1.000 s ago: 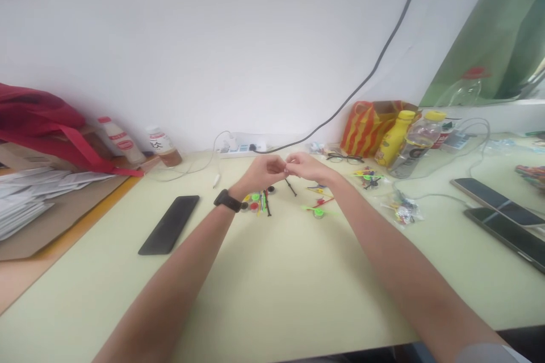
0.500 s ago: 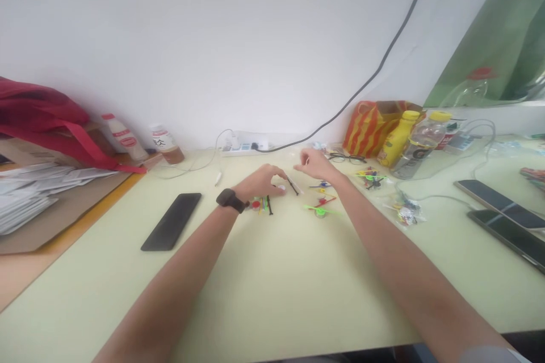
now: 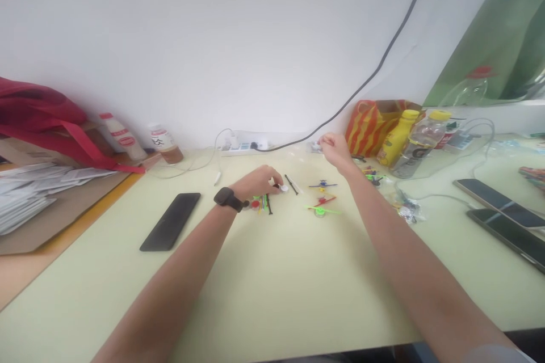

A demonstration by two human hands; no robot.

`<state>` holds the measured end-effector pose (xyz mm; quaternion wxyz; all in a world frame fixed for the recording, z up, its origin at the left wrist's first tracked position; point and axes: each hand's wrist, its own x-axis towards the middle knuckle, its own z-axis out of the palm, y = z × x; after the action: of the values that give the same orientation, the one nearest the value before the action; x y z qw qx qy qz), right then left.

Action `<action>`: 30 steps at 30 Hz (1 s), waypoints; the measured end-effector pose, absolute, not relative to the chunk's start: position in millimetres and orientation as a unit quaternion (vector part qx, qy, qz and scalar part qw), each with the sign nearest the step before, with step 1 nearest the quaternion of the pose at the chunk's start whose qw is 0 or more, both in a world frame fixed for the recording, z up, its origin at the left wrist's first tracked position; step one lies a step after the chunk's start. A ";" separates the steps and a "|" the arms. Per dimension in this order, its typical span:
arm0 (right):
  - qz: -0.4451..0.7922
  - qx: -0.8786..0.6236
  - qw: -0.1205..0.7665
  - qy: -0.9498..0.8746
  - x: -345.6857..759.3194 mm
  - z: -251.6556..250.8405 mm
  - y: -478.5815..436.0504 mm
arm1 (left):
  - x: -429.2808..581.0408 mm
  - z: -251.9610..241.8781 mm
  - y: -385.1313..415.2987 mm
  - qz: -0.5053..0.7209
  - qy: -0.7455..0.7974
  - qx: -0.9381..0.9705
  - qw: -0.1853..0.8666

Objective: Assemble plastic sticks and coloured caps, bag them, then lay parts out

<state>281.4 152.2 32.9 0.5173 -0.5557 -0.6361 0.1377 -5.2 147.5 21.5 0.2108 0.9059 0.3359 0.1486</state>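
Note:
My left hand, with a black watch on the wrist, rests on the pale yellow table. Its fingers are curled and pinch a small white piece beside a black stick. Under the hand lies a cluster of small red, green and black plastic parts. My right hand reaches to the far side of the table, fingers pinched at a small clear packet near the wall. Between the hands lie little propeller toys, one blue, one red and one green.
A black phone lies left of my left arm. A power strip with cables sits by the wall. At the right stand a striped bag, a yellow bottle, a clear bottle and two phones. Papers and a red bag are at the left.
My hands were joined above the table; they have parted. The left hand dropped to the parts on the table, and the right hand moved back and right toward the wall.

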 end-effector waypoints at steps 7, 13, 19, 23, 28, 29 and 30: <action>0.170 -0.599 0.528 -0.577 283.6 33.8 147.3 | -0.9 20.2 140.5 0.152 0.332 0.911 0.191; 0.081 -0.676 0.534 -0.501 281.3 33.8 141.6 | -2.9 25.2 139.1 0.139 0.365 0.908 0.150; 0.035 -0.737 0.381 -0.557 288.1 41.8 135.1 | -12.2 31.9 143.9 0.079 0.386 0.905 0.160; 0.205 -0.645 0.175 -0.715 299.6 52.2 125.2 | -8.8 30.1 143.0 0.079 0.389 0.902 0.168; 0.258 -0.588 -0.034 -0.766 299.2 56.8 121.9 | -8.4 33.4 141.0 0.089 0.400 0.900 0.147; 0.248 -0.598 -0.047 -0.761 296.8 56.2 122.8 | -9.2 34.9 141.1 0.092 0.402 0.899 0.145; 0.240 -0.605 -0.055 -0.758 294.4 55.5 124.0 | -10.2 36.3 141.3 0.095 0.402 0.899 0.147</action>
<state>294.4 124.0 55.5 -0.0548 -0.6045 -0.7577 0.2396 -10.2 141.3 36.3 0.1475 0.8989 0.4016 0.0946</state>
